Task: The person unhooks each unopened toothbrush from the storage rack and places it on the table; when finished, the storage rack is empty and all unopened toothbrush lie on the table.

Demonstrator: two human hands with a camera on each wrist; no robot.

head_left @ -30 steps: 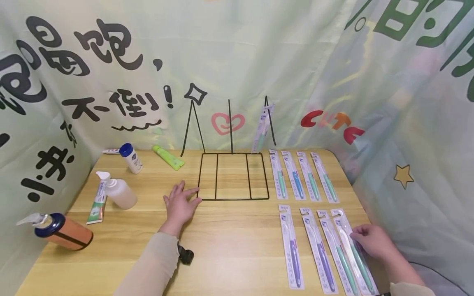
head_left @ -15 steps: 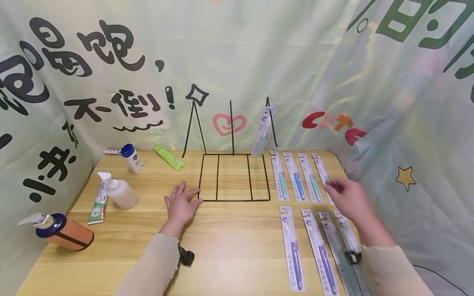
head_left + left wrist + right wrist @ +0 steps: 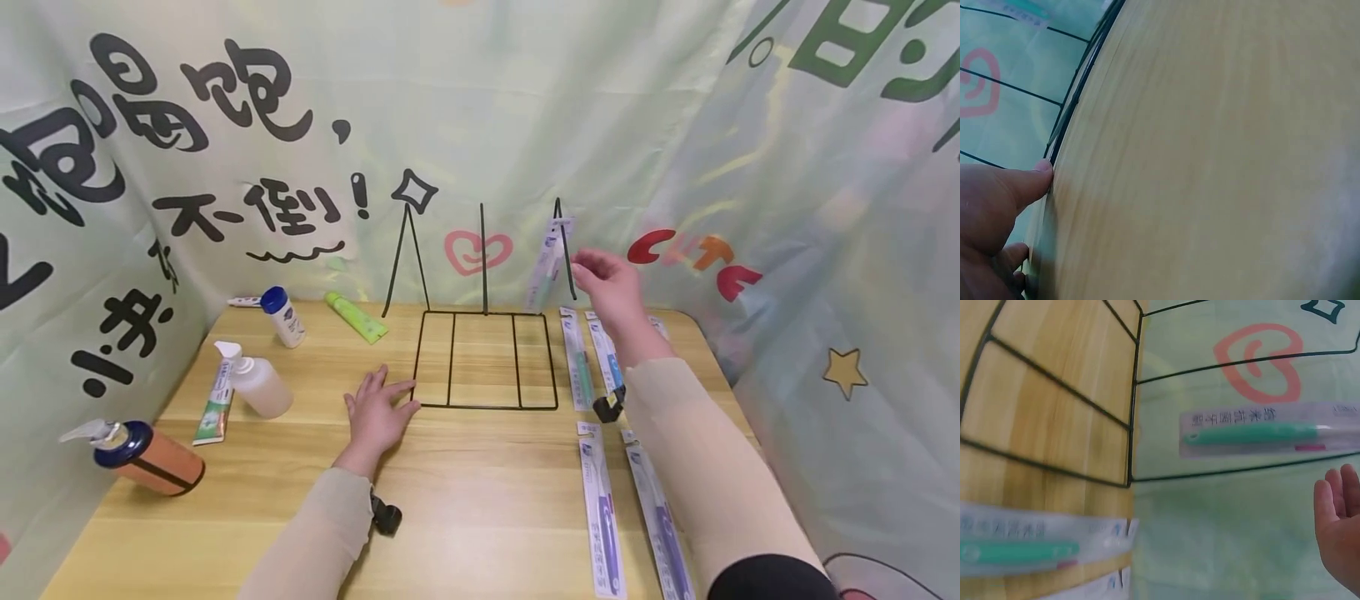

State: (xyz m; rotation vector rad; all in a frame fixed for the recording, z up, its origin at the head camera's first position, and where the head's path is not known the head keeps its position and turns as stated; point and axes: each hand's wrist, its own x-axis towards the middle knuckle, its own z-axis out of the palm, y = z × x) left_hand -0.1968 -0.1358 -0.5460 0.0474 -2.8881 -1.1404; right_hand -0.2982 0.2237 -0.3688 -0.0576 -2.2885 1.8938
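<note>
A black wire rack point(image 3: 487, 407) stands on the wooden table, its base flat and its upright hooks at the back. One packaged toothbrush point(image 3: 550, 262) with a green handle hangs at the right hook; the right wrist view also shows this toothbrush point(image 3: 1254, 433). My left hand point(image 3: 377, 415) rests on the table with fingers spread, thumb and fingertips touching the rack's left side. Just right of the hanging toothbrush is my raised right hand point(image 3: 611, 287), fingers slightly bent. In the right wrist view, no object shows in the right hand point(image 3: 1341, 531).
Packaged toothbrushes lie in two rows on the right, including a green-handled toothbrush point(image 3: 581, 367) and a purple-handled toothbrush point(image 3: 600, 512); my right arm covers several. At left are an orange pump bottle point(image 3: 161, 462), clear pump bottle point(image 3: 262, 390), white bottle point(image 3: 287, 323) and green tube point(image 3: 356, 318).
My right hand has moved from the front-right toothbrushes over the back row and up to the right hook. The left hand stays at the rack, and the view has shifted slightly.
</note>
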